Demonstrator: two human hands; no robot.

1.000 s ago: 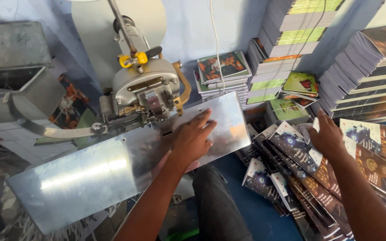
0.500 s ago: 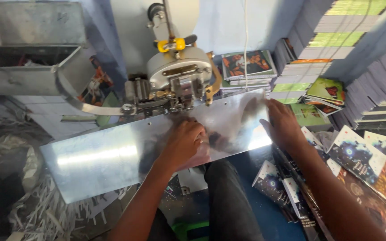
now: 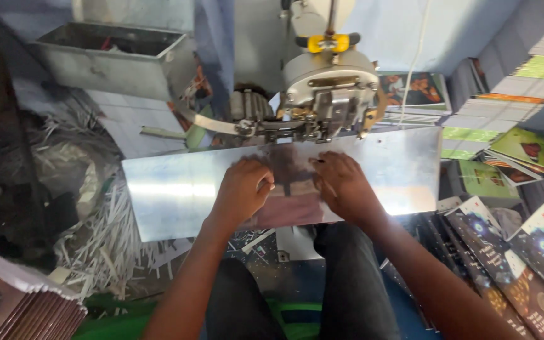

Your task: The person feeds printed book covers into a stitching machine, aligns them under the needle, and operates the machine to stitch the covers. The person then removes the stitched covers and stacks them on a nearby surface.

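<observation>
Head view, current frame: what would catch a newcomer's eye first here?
The shiny metal plate across the middle, with the left hand and right hand resting flat on it side by side. Just behind the hands sits a grey machine head with a yellow clamp on top. Stacks of colourful booklets fill the right side, and white paper shreds lie at lower left.

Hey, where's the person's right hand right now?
In the head view, the right hand rests flat on the shiny metal plate, just right of centre, beside the left hand and directly below the grey machine head.
</observation>
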